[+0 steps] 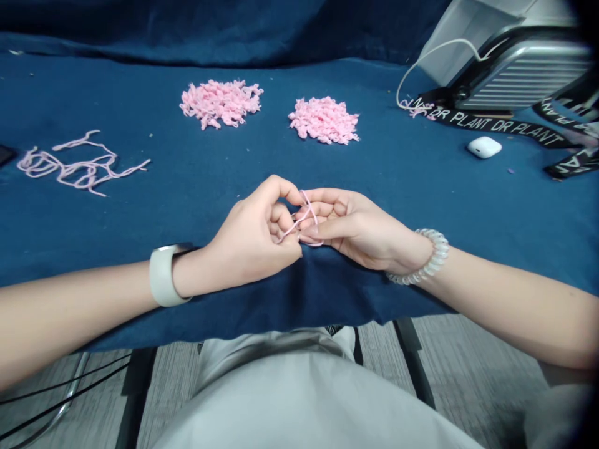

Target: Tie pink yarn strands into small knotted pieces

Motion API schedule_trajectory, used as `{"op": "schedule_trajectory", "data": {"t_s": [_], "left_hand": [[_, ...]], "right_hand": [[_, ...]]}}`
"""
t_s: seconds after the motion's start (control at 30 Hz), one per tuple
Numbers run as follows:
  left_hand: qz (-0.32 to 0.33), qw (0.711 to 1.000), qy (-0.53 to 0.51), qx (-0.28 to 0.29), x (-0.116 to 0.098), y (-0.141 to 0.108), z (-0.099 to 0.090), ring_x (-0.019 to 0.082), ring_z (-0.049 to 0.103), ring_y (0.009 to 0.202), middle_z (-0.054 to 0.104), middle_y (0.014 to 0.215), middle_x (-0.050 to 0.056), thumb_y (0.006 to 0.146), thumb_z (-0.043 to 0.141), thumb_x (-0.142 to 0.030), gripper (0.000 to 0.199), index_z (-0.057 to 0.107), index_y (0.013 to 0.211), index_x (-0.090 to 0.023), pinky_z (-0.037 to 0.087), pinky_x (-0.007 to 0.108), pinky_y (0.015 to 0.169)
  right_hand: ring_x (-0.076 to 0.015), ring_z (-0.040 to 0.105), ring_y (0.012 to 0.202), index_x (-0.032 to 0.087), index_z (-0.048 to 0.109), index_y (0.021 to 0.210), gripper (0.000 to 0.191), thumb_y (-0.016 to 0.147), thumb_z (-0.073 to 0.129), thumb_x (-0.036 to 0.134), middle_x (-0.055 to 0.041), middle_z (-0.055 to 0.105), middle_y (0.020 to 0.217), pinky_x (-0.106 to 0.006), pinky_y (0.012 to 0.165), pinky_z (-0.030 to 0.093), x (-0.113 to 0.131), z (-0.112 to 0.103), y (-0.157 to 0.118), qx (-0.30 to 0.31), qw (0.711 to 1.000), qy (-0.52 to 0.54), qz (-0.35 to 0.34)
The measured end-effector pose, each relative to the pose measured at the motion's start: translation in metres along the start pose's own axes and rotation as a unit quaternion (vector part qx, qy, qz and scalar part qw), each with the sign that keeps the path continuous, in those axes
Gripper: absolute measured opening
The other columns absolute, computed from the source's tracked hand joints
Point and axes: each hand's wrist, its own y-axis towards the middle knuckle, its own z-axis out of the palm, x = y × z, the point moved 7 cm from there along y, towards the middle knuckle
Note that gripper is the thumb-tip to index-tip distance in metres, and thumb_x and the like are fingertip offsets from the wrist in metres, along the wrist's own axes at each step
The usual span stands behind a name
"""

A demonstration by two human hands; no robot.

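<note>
A thin pink strand of yarn (309, 211) forms a small crossed loop between my two hands, over the front edge of the table. My left hand (262, 231) is closed on the strand, its fingers curled and the thumb pressed in. My right hand (350, 224) pinches the yarn between thumb and fingers, its fingertips close to those of my left hand. Beyond the hands lie two piles of short pink yarn pieces, one left of centre (222, 103) and one nearer the middle (324, 120). Longer pale pink strands (84, 165) lie loosely at the left.
The table wears a blue cloth (210, 162). A white earbud case (485, 147) sits at the right, near a black lettered strap (496, 125), a ribbed silver device (524, 75) and a white cable (435, 48). A dark object (6, 154) shows at the left edge.
</note>
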Motion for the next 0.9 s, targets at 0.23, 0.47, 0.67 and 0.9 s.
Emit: {"op": "schedule_trajectory", "data": {"t_s": [0.23,0.47,0.67,0.9], "left_hand": [[-0.003,1.000,0.003,-0.012,0.0012,-0.0002,0.0001,0.008,0.056,0.050,0.052,0.057,-0.008,0.062,0.060,-0.013,0.036,0.043,0.093,-0.022,0.042,0.018,0.049],[0.001,1.000,0.014,-0.010,0.0001,-0.0008,0.0011,0.009,0.057,0.051,0.054,0.059,-0.008,0.063,0.060,-0.012,0.036,0.044,0.093,-0.022,0.042,0.019,0.048],[-0.011,1.000,-0.022,-0.016,0.0027,-0.0006,0.0016,0.011,0.061,0.054,0.056,0.060,-0.007,0.063,0.058,-0.009,0.035,0.044,0.092,-0.022,0.047,0.020,0.050],[-0.016,0.998,-0.061,0.005,0.0036,0.0005,0.0013,0.014,0.066,0.058,0.059,0.061,-0.005,0.064,0.055,-0.006,0.036,0.045,0.096,-0.020,0.053,0.024,0.057]], "right_hand": [[-0.0102,0.062,0.067,0.014,0.058,0.102,0.047,0.058,0.073,0.003,-0.0008,0.066,0.077,-0.022,0.062,0.052,-0.0007,0.0000,0.0006,-0.003,1.000,0.004,-0.004],[-0.0106,0.062,0.067,0.014,0.058,0.101,0.047,0.058,0.073,0.003,-0.0010,0.066,0.076,-0.022,0.062,0.051,0.0001,0.0019,-0.0001,-0.011,1.000,0.003,-0.001],[-0.0102,0.062,0.065,0.015,0.057,0.104,0.049,0.059,0.075,0.008,0.0004,0.065,0.074,-0.024,0.064,0.052,0.0004,0.0018,-0.0004,-0.011,1.000,-0.007,-0.001],[-0.0115,0.063,0.068,0.015,0.057,0.104,0.047,0.061,0.072,0.005,-0.0012,0.066,0.077,-0.024,0.065,0.053,0.0000,0.0001,-0.0004,-0.002,1.000,0.010,0.007]]}}
